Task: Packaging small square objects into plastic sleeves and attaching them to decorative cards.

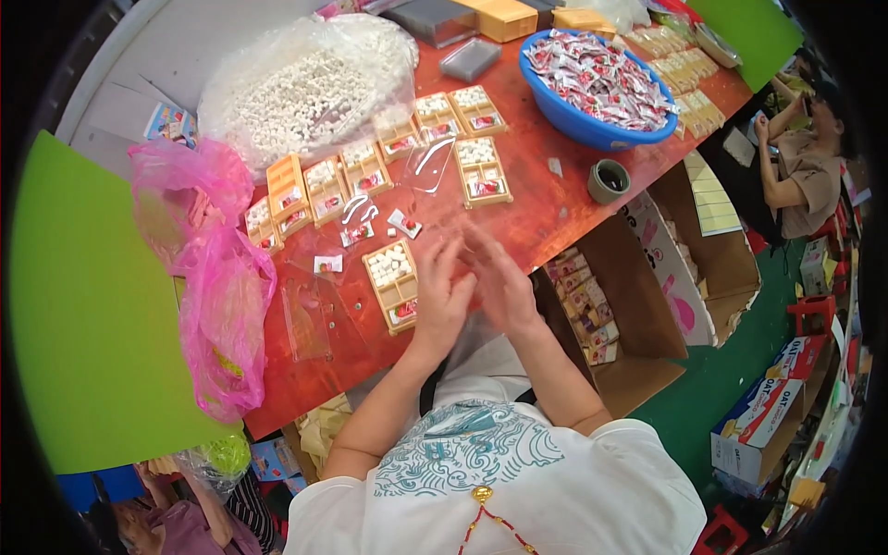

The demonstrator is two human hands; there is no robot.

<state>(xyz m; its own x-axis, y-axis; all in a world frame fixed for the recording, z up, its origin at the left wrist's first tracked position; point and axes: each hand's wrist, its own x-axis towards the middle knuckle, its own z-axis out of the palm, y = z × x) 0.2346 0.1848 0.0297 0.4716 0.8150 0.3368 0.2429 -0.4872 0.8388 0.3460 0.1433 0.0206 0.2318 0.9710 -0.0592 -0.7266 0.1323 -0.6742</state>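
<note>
My left hand (442, 287) and my right hand (502, 285) are held close together over the table's near edge, fingers stretched out and slightly bent. Motion blurs the right fingers; I see nothing held in either hand. Right beside my left hand lies a cream compartment tray (372, 277) with white cube-shaped pieces in its upper part and a red-and-white sachet (404, 313) below. Beyond it a loose sachet (404, 223) rests near a single white cube (391, 233). Two more sachets lie farther left, one at a clear plastic lid (359, 209).
Several filled trays (326, 191) line the red table (546, 222). Behind them spreads a clear bag of white cubes (310, 92). A blue basin (601, 134) of sachets and a grey cup (609, 181) stand right. Pink bags (217, 277) hang left; an open carton (638, 342) sits below.
</note>
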